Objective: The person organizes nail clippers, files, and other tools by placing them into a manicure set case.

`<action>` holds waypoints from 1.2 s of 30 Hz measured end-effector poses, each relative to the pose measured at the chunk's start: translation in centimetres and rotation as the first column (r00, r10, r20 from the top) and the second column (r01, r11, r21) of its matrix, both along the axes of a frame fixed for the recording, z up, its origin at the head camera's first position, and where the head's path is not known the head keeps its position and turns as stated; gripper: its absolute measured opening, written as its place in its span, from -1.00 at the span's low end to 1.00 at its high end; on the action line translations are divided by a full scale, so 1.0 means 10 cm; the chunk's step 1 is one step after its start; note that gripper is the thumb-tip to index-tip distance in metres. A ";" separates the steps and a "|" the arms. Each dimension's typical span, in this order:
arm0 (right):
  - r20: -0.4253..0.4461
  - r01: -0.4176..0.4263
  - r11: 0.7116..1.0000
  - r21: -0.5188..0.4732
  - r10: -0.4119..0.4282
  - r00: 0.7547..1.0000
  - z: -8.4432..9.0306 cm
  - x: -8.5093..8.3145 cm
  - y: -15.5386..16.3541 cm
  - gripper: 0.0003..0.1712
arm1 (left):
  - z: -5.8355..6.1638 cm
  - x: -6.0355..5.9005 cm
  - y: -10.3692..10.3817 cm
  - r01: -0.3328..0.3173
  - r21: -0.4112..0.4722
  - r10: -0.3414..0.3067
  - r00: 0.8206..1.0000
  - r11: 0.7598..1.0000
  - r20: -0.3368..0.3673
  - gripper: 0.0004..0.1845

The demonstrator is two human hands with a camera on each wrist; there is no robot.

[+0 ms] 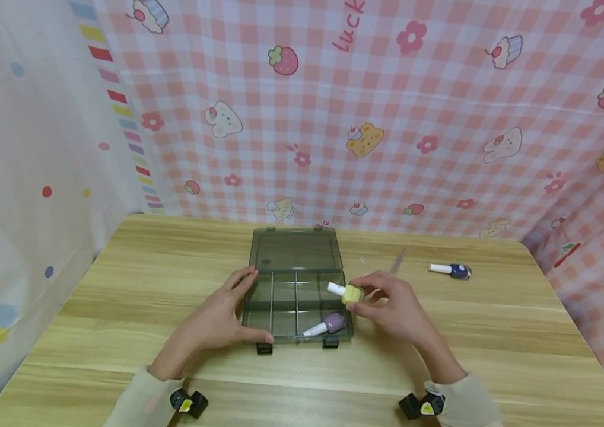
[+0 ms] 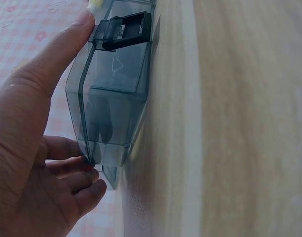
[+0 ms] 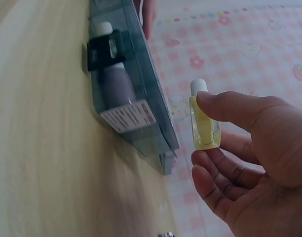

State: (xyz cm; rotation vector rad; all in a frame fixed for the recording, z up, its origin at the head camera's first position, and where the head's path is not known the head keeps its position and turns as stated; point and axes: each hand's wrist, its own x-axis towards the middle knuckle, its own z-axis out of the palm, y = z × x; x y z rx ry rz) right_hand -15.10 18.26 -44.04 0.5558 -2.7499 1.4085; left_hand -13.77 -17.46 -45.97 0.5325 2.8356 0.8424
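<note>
The right hand (image 1: 393, 305) pinches a yellow bottle (image 1: 349, 292) between thumb and fingertips, white cap pointing left, above the right-hand compartments of the open box (image 1: 295, 296) — the other fingers lie loosely curled beneath it. The left hand (image 1: 222, 314) rests against the box's left side, fingers nearly straight along the wall, thumb at the front corner by a latch (image 2: 122, 30). A purple bottle (image 1: 328, 324) lies in the near right compartment. A blue bottle (image 1: 453, 270) lies on the table (image 1: 120, 284), well to the right.
</note>
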 end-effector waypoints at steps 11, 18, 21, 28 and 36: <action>-0.017 -0.068 0.997 0.043 0.069 0.997 -0.02 0.09 -0.17 -0.56 | 0.00 -0.01 0.00 0.002 -0.002 -0.002 1.000 1.000 -0.003 0.46; -0.010 -0.099 0.993 0.061 0.100 0.995 -0.03 0.13 -0.24 -0.59 | 0.00 -0.01 0.00 0.006 0.000 -0.006 1.000 1.000 -0.001 0.46; -0.020 -0.090 0.995 0.053 0.091 0.996 -0.02 0.13 -0.24 -0.61 | 0.00 -0.01 0.00 0.007 0.001 -0.007 1.000 1.000 0.000 0.45; -0.075 -0.055 0.997 0.057 0.060 0.995 -0.01 0.10 -0.16 -0.56 | 0.00 -0.01 0.00 0.003 -0.005 -0.003 1.000 1.000 -0.002 0.45; -0.161 -0.037 0.992 0.117 0.056 0.985 0.02 0.06 -0.06 -0.28 | -0.01 -0.01 0.00 0.002 -0.006 -0.002 1.000 1.000 -0.005 0.46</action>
